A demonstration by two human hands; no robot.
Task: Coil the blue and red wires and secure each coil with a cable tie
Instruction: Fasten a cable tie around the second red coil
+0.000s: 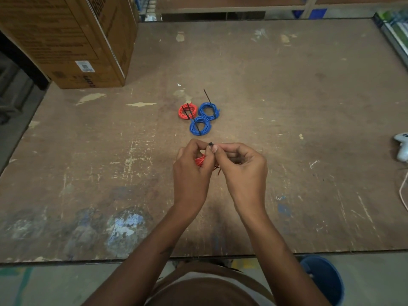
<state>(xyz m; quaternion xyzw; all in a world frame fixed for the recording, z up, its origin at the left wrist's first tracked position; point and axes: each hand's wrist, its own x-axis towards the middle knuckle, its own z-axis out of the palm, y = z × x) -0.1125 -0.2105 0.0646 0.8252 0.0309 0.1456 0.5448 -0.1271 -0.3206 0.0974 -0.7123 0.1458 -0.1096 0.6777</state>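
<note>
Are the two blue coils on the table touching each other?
Touching. The head view shows the nearer blue coil overlapping the lower rim of the farther blue coil, with no gap between them.

Red coil (200,160) bunched in my left hand (191,167), black cable tie (210,145) head pinched by my right hand (239,165); on the table beyond, tied red coil (187,111) touching two tied blue coils (208,111), (200,126).

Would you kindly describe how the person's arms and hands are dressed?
Both forearms are bare, with no sleeves in view. The left hand and right hand wear no gloves, and no rings or watch show. A small dark mark sits on the left forearm.
</note>
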